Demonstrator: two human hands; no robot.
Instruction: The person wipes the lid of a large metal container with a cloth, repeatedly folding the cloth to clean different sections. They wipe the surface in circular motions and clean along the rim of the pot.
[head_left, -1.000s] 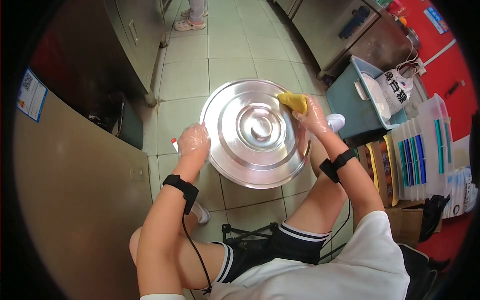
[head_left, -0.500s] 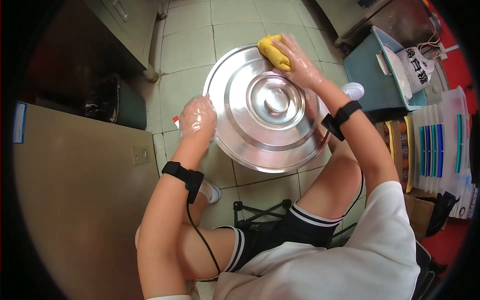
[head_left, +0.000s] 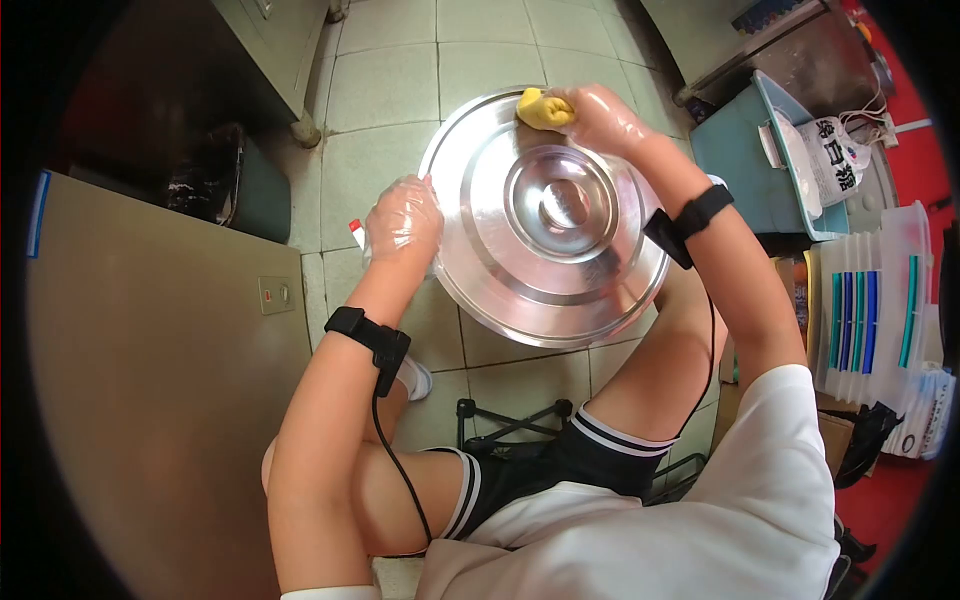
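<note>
A large round metal lid (head_left: 480, 240) with a raised centre lies tilted in front of my knees. My left hand (head_left: 403, 222), in a clear plastic glove, is closed on the lid's left rim. At the lid's far edge, my right hand (head_left: 600, 118), also gloved, is closed around a yellow cloth (head_left: 545, 109) that rests on the metal. Behind my left hand a small red-and-white item (head_left: 357, 232) shows in part; what it is I cannot tell.
A brown cabinet (head_left: 160, 370) stands at the left, with a dark bin (head_left: 262, 190) beyond it. On the right are a blue-green tub (head_left: 730, 140), a white bag (head_left: 835, 165) and clear plastic boxes (head_left: 890, 310). A black folding frame (head_left: 510, 425) lies below the lid.
My right hand has turned, with the cloth now pointing left from it near the far rim. The whole view has shifted slightly; my left hand stays at the lid's left rim.
</note>
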